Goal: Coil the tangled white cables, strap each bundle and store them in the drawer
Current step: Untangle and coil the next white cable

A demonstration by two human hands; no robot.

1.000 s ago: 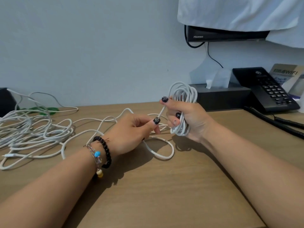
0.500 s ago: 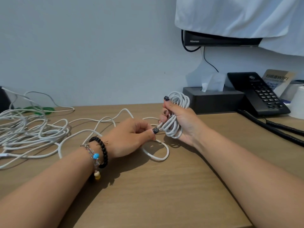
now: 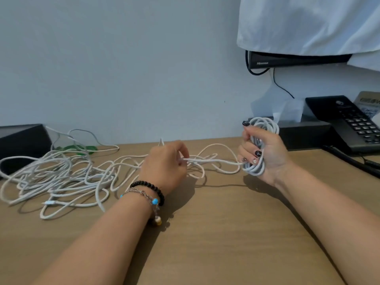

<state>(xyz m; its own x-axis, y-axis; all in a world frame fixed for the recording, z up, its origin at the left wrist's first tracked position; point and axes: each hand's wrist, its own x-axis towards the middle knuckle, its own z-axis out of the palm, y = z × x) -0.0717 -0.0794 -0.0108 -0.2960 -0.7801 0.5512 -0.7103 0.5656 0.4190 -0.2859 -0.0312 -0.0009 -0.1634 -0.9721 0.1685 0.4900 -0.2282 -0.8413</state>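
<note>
My right hand (image 3: 265, 153) grips a coil of white cable (image 3: 265, 125) wound in several loops, held upright just above the wooden desk (image 3: 205, 233). From the coil's lower part a straight stretch of the same cable (image 3: 211, 160) runs left to my left hand (image 3: 164, 163), which pinches it between curled fingers. Past my left hand the cable falls in loose loops on the desk. A big tangle of white cables (image 3: 53, 177) lies at the left, with a small connector (image 3: 49, 202) at its near edge. No drawer or strap is in view.
A black box (image 3: 20, 140) stands at the far left by the wall, green pieces (image 3: 76, 149) beside it. A black tissue box (image 3: 304, 134) and a black telephone (image 3: 347, 122) with its cord (image 3: 353, 161) sit at the back right, under a cloth-covered screen (image 3: 298, 60).
My left hand has slid left along the cable, away from the coil, drawing a straight stretch taut between both hands. The view has shifted left, showing more of the tangle.
</note>
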